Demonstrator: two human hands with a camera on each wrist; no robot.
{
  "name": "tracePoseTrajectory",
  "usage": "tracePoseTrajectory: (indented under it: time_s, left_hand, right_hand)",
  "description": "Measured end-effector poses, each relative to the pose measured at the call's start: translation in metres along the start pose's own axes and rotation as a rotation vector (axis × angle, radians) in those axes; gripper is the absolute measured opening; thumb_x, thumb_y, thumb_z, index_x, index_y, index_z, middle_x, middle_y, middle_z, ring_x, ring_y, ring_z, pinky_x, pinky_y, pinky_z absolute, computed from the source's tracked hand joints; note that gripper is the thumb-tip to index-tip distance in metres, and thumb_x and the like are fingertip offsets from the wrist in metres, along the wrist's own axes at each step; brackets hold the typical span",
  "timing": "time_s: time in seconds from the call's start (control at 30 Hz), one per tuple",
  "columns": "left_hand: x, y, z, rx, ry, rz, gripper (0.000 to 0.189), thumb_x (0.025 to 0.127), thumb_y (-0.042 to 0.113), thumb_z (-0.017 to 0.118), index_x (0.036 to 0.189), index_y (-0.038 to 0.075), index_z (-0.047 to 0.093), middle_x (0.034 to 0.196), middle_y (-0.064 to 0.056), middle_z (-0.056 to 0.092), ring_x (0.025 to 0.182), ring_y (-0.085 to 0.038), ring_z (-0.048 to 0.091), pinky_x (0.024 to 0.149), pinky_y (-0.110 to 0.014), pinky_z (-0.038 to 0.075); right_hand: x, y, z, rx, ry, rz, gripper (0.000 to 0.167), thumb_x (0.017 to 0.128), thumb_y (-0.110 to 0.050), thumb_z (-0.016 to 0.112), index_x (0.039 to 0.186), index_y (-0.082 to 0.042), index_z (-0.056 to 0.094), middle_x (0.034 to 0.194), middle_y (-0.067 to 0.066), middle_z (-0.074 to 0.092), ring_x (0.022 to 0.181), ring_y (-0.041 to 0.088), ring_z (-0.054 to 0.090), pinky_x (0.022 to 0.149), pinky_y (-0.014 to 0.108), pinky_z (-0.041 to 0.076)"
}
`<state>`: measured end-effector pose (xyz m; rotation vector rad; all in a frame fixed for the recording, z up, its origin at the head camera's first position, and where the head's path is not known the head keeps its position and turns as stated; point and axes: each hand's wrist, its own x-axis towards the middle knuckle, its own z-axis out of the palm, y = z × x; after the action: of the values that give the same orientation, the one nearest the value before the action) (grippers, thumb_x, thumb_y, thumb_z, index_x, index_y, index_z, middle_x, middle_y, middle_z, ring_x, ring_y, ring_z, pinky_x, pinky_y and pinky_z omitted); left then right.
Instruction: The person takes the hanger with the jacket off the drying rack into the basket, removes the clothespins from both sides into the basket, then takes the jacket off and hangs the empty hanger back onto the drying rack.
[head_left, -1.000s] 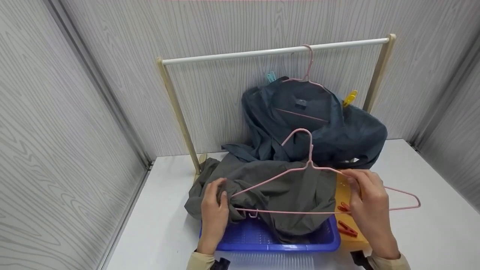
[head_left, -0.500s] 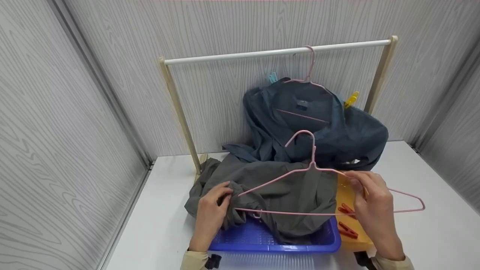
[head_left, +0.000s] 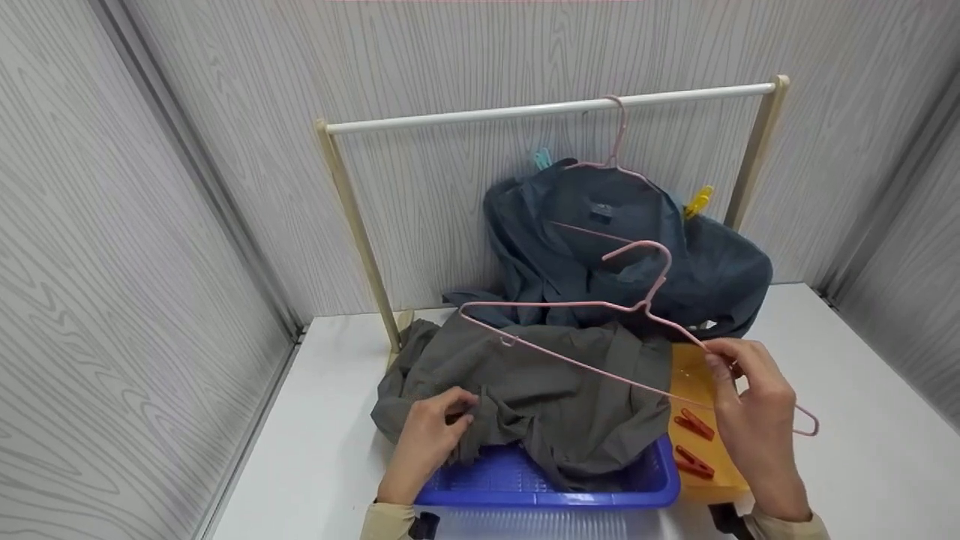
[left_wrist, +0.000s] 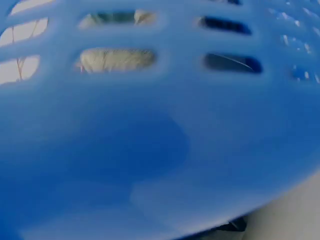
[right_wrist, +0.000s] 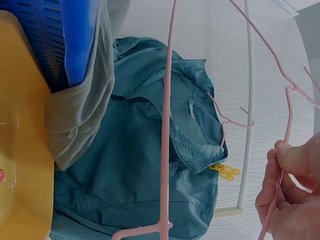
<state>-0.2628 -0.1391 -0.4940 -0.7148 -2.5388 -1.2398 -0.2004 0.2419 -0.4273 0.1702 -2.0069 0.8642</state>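
The right hand (head_left: 756, 412) grips 1 pink hanger (head_left: 536, 304); the left hand (head_left: 429, 436) pinches the grey garment (head_left: 555, 397) draped over 1 blue basket (head_left: 555, 499).

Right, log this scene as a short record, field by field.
Right hand: holds a pink wire hanger by one sloping arm
Left hand: at a dark grey cloth garment; grip unclear
Blue plastic basket: partly covered by the grey garment
Yellow plastic container: beside the basket; two red clothespins in it
White-barred rack: bears a second pink wire hanger
Dark blue cloth garment: on that hanger, with light-blue clothespin and yellow clothespin clipped on
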Motion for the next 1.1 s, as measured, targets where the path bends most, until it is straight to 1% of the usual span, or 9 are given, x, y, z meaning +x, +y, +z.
tracePoseTrajectory:
  time_s: [0.17, 0.27, 0.33, 0.47, 0.6, 0.67, 0.77, 0.9, 1.1]
  left_hand:
    - [-0.001, 0.003, 0.004, 0.022, -0.131, 0.001, 0.021, 0.086, 0.000, 0.072, 0.101, 0.014, 0.072, 0.099, 0.003, 0.071, 0.090, -0.010, 0.066, 0.079, -0.032, 0.053]
    - [-0.001, 0.006, 0.004, 0.024, -0.162, 0.001, 0.020, 0.086, -0.001, 0.071, 0.101, 0.013, 0.072, 0.098, 0.001, 0.070, 0.087, -0.009, 0.065, 0.077, -0.033, 0.053]
    - [-0.001, 0.008, 0.003, 0.021, -0.159, 0.003, 0.020, 0.087, -0.002, 0.070, 0.101, 0.012, 0.072, 0.097, 0.001, 0.070, 0.085, -0.010, 0.064, 0.076, -0.032, 0.053]
    - [-0.001, 0.011, 0.000, 0.060, -0.076, 0.061, 0.022, 0.084, -0.005, 0.072, 0.102, 0.009, 0.071, 0.098, -0.001, 0.070, 0.089, -0.014, 0.066, 0.079, -0.035, 0.053]
    - [-0.002, 0.012, -0.008, 0.142, 0.059, 0.146, 0.027, 0.080, -0.008, 0.076, 0.102, 0.007, 0.069, 0.101, -0.003, 0.069, 0.095, -0.020, 0.066, 0.084, -0.037, 0.053]
    - [-0.005, 0.011, -0.015, 0.177, 0.115, 0.162, 0.029, 0.079, -0.009, 0.077, 0.101, 0.007, 0.069, 0.101, -0.003, 0.069, 0.096, -0.020, 0.066, 0.084, -0.037, 0.053]
    - [-0.007, 0.009, -0.026, 0.215, 0.172, 0.142, 0.028, 0.078, -0.008, 0.077, 0.101, 0.007, 0.069, 0.101, -0.002, 0.069, 0.097, -0.020, 0.066, 0.084, -0.038, 0.053]
    - [-0.010, 0.004, -0.041, 0.241, 0.211, 0.084, 0.027, 0.080, -0.006, 0.077, 0.103, 0.006, 0.069, 0.103, -0.003, 0.069, 0.100, -0.022, 0.066, 0.087, -0.039, 0.052]
    - [-0.013, -0.004, -0.057, 0.275, 0.284, 0.025, 0.024, 0.082, -0.003, 0.076, 0.102, 0.005, 0.069, 0.106, -0.008, 0.069, 0.105, -0.028, 0.064, 0.092, -0.043, 0.049]
  right_hand:
    - [0.000, -0.001, 0.003, 0.015, -0.012, 0.000, 0.023, 0.087, 0.008, 0.068, 0.108, -0.001, 0.069, 0.101, 0.009, 0.062, 0.087, 0.011, 0.050, 0.080, 0.009, 0.039]
    - [0.000, -0.001, 0.005, 0.032, -0.017, -0.016, 0.024, 0.086, 0.010, 0.068, 0.107, -0.001, 0.069, 0.100, 0.009, 0.061, 0.084, 0.011, 0.050, 0.079, 0.009, 0.039]
    - [-0.001, -0.001, 0.006, 0.042, -0.016, -0.029, 0.024, 0.085, 0.011, 0.068, 0.107, -0.001, 0.069, 0.099, 0.009, 0.061, 0.083, 0.011, 0.050, 0.079, 0.009, 0.039]
    - [-0.001, 0.000, 0.007, 0.051, -0.020, -0.033, 0.025, 0.085, 0.011, 0.069, 0.107, -0.001, 0.070, 0.100, 0.009, 0.062, 0.084, 0.010, 0.051, 0.080, 0.008, 0.040]
    - [-0.002, 0.000, 0.006, 0.053, -0.040, -0.007, 0.026, 0.085, 0.009, 0.069, 0.108, -0.002, 0.071, 0.102, 0.008, 0.063, 0.086, 0.008, 0.052, 0.083, 0.006, 0.041]
    - [-0.002, -0.001, 0.006, 0.053, -0.054, 0.003, 0.026, 0.085, 0.008, 0.070, 0.108, -0.002, 0.071, 0.102, 0.008, 0.063, 0.087, 0.007, 0.053, 0.083, 0.006, 0.041]
    - [-0.002, -0.003, 0.006, 0.054, -0.066, 0.001, 0.026, 0.085, 0.007, 0.070, 0.108, -0.002, 0.071, 0.102, 0.008, 0.063, 0.088, 0.007, 0.054, 0.084, 0.006, 0.042]
    - [-0.002, -0.003, 0.008, 0.058, -0.070, -0.012, 0.026, 0.084, 0.008, 0.070, 0.108, -0.002, 0.071, 0.103, 0.008, 0.063, 0.089, 0.008, 0.055, 0.084, 0.006, 0.042]
    - [-0.003, -0.001, 0.009, 0.062, -0.090, -0.026, 0.028, 0.082, 0.011, 0.071, 0.108, -0.001, 0.071, 0.102, 0.007, 0.062, 0.090, 0.006, 0.055, 0.083, 0.007, 0.043]
